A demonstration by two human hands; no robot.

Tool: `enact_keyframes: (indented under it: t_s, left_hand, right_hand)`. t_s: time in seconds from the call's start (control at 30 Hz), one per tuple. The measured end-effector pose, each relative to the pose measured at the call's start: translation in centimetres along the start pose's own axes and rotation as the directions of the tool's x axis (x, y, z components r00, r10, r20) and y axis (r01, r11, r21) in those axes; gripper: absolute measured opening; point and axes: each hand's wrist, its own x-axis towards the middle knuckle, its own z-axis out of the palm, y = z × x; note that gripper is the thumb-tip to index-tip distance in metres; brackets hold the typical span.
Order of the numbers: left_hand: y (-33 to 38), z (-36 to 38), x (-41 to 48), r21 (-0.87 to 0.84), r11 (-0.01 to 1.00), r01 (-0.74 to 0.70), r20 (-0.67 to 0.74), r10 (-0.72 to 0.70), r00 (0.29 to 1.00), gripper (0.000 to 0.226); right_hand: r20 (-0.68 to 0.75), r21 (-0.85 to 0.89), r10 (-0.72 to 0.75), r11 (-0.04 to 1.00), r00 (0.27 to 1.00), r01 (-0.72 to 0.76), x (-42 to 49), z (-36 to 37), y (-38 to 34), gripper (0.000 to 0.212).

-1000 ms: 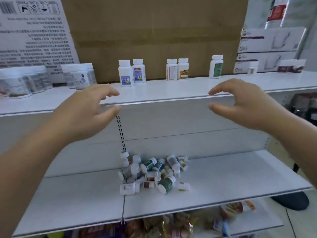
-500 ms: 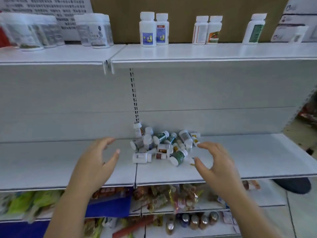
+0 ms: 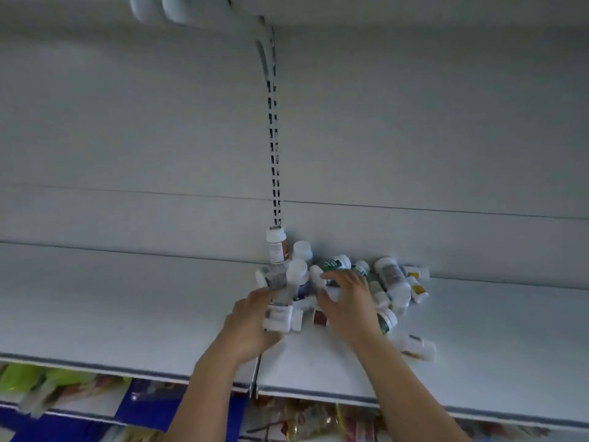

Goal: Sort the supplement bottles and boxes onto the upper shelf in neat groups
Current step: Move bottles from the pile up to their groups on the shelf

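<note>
Supplement bottles (image 3: 393,282) lie heaped on the lower shelf (image 3: 127,314), against its back panel. I log the left hand (image 3: 250,327) curled round a white bottle (image 3: 280,318) lying at the heap's near edge. The right hand (image 3: 349,306) arches over the heap's middle with bent fingers; blur, so I cannot tell whether it grips anything. One upright bottle (image 3: 276,247) stands at the back.

Approx. a dozen white-capped supplement btls (image 3: 393,279) lie in a jumbled heap at the back of the lower shelf (image 3: 127,314), mostly on their sides. One orange-label btl (image 3: 276,247) stands upright at the heap's 11 o'clock. A white-label btl (image 3: 280,317) lies sideways at 7 o'clock in the left hand (image 3: 251,320), and another btl (image 3: 414,346) lies apart at 5 o'clock.
</note>
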Motion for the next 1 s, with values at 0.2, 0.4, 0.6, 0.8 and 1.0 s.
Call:
enact_keyframes:
  t_s: [0.2,0.4,0.6,0.8,1.0]
  left_hand:
    - [-0.6,1.3,2.6,0.042,0.999,-0.009,0.014,0.008,1.000,0.059]
    - [-0.5,-0.3,1.5,-0.123,0.992,0.035,-0.111,-0.049,0.993,0.048]
    - [3.5,-5.6,-3.0,-0.541,0.841,-0.036,-0.252,-0.121,0.960,0.021]
    - [9.3,-11.4,-9.8,-0.836,0.544,-0.077,-0.200,-0.171,0.965,0.029]
    - [14.1,-16.4,-16.3,-0.933,0.273,-0.236,-0.234,0.042,0.971,0.032]
  right_hand:
    - [0.282,-0.402,-0.099,0.891,0.954,0.211,7.7,3.3,-0.9,0.057]
    - [0.236,-0.284,-0.081,0.947,0.968,0.148,8.1,2.2,-2.6,0.049]
    - [-0.016,0.452,0.079,0.890,0.997,-0.063,4.4,-3.7,-6.9,0.039]
    - [0.109,0.838,0.174,0.514,0.979,-0.184,-1.7,-9.7,-12.8,0.038]
    - [0.253,0.882,0.152,0.370,0.956,-0.292,-7.6,-16.9,-19.2,0.021]
